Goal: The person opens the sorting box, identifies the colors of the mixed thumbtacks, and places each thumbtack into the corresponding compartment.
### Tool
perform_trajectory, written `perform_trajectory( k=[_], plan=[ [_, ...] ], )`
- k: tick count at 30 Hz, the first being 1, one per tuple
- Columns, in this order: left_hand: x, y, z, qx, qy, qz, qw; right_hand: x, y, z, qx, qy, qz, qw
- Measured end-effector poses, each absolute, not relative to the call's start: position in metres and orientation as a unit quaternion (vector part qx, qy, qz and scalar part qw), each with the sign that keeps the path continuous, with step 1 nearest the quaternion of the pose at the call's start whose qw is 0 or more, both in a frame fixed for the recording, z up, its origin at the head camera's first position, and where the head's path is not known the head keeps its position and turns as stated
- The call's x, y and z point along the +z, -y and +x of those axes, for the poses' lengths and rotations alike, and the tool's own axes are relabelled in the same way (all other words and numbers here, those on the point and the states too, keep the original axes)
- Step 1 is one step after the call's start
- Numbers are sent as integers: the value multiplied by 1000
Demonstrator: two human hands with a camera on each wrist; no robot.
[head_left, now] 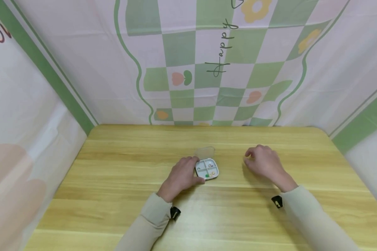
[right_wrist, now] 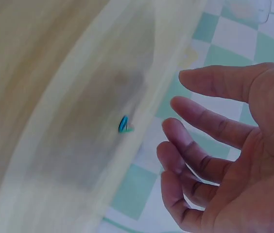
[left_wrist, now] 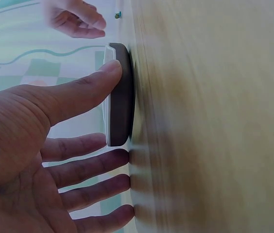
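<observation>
A small white, dark-sided compartment box [head_left: 201,173] lies on the table with its see-through lid [head_left: 205,152] swung back. Tiny trinkets, including a green one [head_left: 207,176], sit in some of its compartments; they look like small rings or earrings. My left hand [head_left: 182,175] holds the box from its left, thumb [left_wrist: 111,68] against the side and index finger at the corner. The other left fingertips touch the tabletop. To the right of the box, my right hand [head_left: 264,162] hovers with fingers loosely bent and nothing in them. Near it on the table is a tiny blue-green trinket [right_wrist: 123,124].
The wooden table [head_left: 113,195] reaches back to a checkered fabric backdrop [head_left: 179,48]. More fabric hangs along the left side [head_left: 25,104] and the right side. A dark wrist device [head_left: 175,213] sits under the left cuff, another [head_left: 277,201] by the right cuff.
</observation>
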State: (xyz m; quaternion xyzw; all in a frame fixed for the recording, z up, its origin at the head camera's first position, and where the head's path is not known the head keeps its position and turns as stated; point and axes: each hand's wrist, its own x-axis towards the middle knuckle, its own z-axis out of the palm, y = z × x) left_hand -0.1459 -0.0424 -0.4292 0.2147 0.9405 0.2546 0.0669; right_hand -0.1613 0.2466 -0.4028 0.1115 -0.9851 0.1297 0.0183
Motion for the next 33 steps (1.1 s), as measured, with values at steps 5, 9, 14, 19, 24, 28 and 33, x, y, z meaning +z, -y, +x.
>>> perform_trajectory(
  k=[5,9,14,19,24,28,33],
  plan=[
    [-429,42,-146,253,-941,214,68,-400,-257,-165,100,987,122,-4],
    [-429,42,-146,252,-941,214,68,-399,-265,-168,87,988,127,-23],
    [-430,42,-147,253,-941,214,67,-400,-274,-172,80,988,123,-43],
    [-430,42,-147,252,-941,213,68,-401,-279,-174,77,988,119,-56],
    [-429,42,-147,250,-942,212,69,-402,-282,-174,83,988,114,-57],
    [-429,42,-147,250,-942,213,67,-403,-282,-174,89,988,109,-58],
    [-430,42,-147,254,-941,214,67,-404,-282,-174,95,989,101,-59]
  ],
)
